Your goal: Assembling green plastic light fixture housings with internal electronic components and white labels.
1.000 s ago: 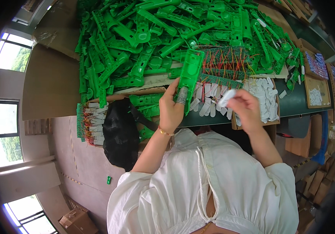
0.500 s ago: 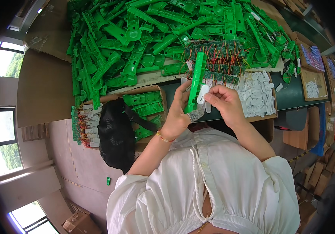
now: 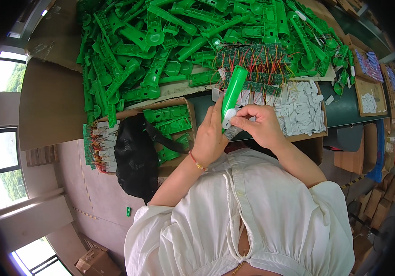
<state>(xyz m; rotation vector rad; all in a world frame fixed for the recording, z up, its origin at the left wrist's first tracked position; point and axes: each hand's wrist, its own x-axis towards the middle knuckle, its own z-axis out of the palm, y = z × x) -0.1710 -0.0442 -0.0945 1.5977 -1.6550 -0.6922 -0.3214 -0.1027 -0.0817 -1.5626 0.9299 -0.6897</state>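
My left hand is wrapped round a long green plastic shell, held upright and tilted a little to the right, its smooth outer face showing. Between the thumb and fingers of my right hand is a small white oval plastic piece, pressed against the lower right side of the shell. Whether the white piece is seated in the shell I cannot tell. Just beyond the hands lie rows of green circuit boards with red and yellow wires.
A big heap of green shells covers the far table. White plastic pieces fill a box at the right. At the left, a carton holds more green shells, with a black mesh bag over its edge and wired boards beside it.
The green shell has turned from its ribbed inner side to its smooth outer side. My right hand has moved slightly left, bringing the white piece against the shell.
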